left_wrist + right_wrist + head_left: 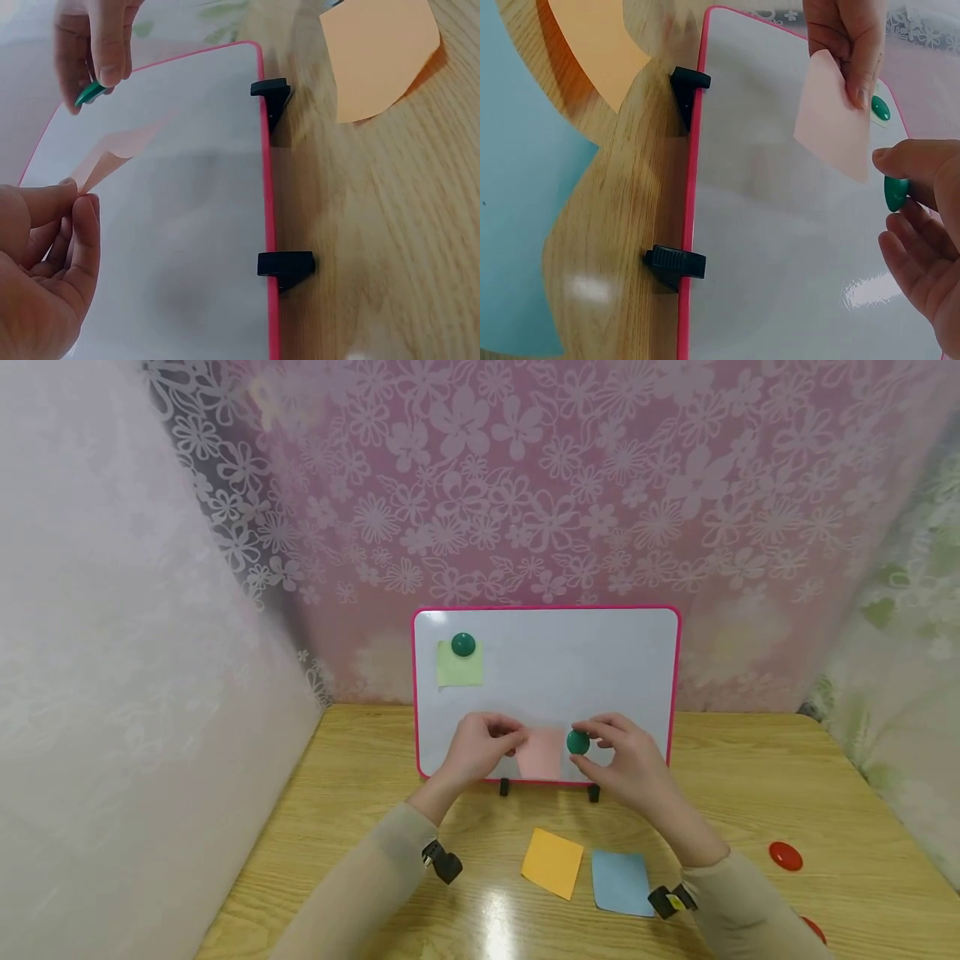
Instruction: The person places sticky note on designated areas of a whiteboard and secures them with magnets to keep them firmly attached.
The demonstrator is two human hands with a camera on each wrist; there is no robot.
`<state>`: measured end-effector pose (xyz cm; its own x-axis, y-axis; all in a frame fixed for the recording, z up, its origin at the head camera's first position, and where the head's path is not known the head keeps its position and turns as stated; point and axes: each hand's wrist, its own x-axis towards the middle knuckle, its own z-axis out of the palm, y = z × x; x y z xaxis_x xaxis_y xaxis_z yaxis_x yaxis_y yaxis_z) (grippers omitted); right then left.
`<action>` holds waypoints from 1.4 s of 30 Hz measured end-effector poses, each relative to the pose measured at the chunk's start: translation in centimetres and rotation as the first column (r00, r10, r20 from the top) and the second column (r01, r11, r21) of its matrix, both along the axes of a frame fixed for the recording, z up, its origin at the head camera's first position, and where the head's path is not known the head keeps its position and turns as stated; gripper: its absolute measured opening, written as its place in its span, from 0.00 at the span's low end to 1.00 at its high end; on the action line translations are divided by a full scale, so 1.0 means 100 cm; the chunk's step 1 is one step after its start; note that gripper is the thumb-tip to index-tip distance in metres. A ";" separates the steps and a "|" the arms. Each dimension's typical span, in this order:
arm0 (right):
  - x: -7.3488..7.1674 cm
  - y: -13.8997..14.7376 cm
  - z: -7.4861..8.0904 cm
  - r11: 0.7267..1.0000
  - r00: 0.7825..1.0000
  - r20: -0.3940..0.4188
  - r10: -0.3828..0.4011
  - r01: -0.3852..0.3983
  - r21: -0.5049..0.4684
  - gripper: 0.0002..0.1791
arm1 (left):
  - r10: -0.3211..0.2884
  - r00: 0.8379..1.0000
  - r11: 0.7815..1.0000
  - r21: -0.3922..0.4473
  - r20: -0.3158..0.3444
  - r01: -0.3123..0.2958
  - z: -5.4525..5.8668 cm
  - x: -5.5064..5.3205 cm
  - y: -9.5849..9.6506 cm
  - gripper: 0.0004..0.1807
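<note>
A pink sticky note [542, 755] is pinched at its left edge by my left hand [483, 745], in front of the lower part of a whiteboard [570, 660]. The note bends away from the fingertips in the left wrist view. My right hand [624, 752] holds a round green magnet [578, 742] between thumb and fingers, just right of the note. In the right wrist view the magnet [896, 193] appears edge-on in the grip. On the board's upper left, another green magnet [463, 644] sits over the top of a light green sticky note [460, 670].
The pink-framed board stands on black feet [594, 792] on a wooden table [360, 827]. In front of it lie an orange sticky note [552, 863] and a blue sticky note [622, 882]. A red magnet [786, 856] lies at the right, with another partly behind the right sleeve.
</note>
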<state>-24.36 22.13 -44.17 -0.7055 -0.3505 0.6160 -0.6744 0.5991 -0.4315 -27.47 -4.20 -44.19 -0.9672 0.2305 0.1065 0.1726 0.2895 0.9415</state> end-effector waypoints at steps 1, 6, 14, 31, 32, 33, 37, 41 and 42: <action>-0.001 0.000 0.001 1.000 1.000 -0.006 0.002 -0.002 -0.005 0.24 | 0.005 1.000 1.000 -0.002 -0.003 -0.005 0.002 0.000 0.001 0.05; -0.005 -0.002 0.003 1.000 0.999 -0.035 0.008 -0.009 -0.015 0.24 | 0.029 1.000 1.000 -0.011 -0.009 -0.029 0.009 -0.001 0.004 0.05; -0.014 -0.007 0.008 1.000 0.997 -0.071 0.004 -0.005 -0.006 0.26 | 0.080 0.996 0.997 0.007 -0.031 -0.079 0.018 -0.008 0.008 0.05; -0.029 -0.018 0.022 1.000 0.993 -0.113 -0.020 0.019 -0.007 0.23 | 0.168 0.983 0.985 -0.017 -0.073 -0.170 0.034 -0.019 0.016 0.06; -0.030 -0.019 0.022 1.000 0.993 -0.116 -0.023 0.022 -0.008 0.23 | 0.176 0.981 0.984 -0.017 -0.075 -0.178 0.035 -0.020 0.016 0.06; -0.031 -0.020 0.023 1.000 0.993 -0.118 -0.025 0.024 -0.008 0.24 | 0.183 0.980 0.983 -0.015 -0.076 -0.185 0.035 -0.021 0.016 0.06; -0.035 -0.023 0.026 0.999 0.992 -0.124 -0.032 0.032 -0.003 0.24 | 0.204 0.975 0.978 -0.018 -0.089 -0.207 0.035 -0.025 0.016 0.07; -0.039 -0.026 0.028 0.999 0.991 -0.126 -0.040 0.040 -0.001 0.24 | 0.208 0.973 0.977 -0.022 -0.103 -0.211 0.036 -0.030 0.017 0.07; -0.040 -0.027 0.028 0.999 0.991 -0.126 -0.040 0.041 0.000 0.24 | 0.208 0.973 0.977 -0.021 -0.105 -0.211 0.037 -0.032 0.017 0.07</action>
<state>-28.34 19.44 -41.32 -0.6361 -0.3248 0.6999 -0.6984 0.6280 -0.3433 -30.62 -2.53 -40.53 -0.9788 0.0289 0.2028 0.1995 0.3590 0.9118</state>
